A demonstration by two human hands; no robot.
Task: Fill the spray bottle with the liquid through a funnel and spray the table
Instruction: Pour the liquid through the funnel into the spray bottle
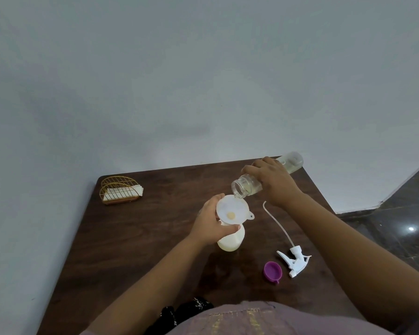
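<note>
— What did you have on the left of the feed?

— A gold wire napkin holder (120,189) with arched sides, white paper napkins lying in it, near the far left corner of the dark wood-grain table (140,238). Pale, flat wall behind it.

— And the left hand?

— I saw the left hand (212,224) curled around the neck of the spray bottle (230,240), fingers and thumb gripping just under the funnel (232,211). The bottle was milky, translucent plastic, round-bodied, standing upright near the table's middle. The funnel was white, wide and shallow, with a small tab on its rim, seated in the bottle's mouth; a yellowish spot showed at its throat.

— The liquid?

— In a clear cylindrical plastic bottle (246,187) with a threaded open mouth, tipped down so its lip sat just over the funnel's far rim. The right hand (273,182) wrapped over it from above, fingers closed around its body. Pale yellowish liquid lay inside.

— Further right?

— A purple round cap (272,272), open side up, and just beside it the white plastic trigger sprayer head (295,259), lying on its side with its thin, curved dip tube (276,223) stretched toward the right wrist.
</note>
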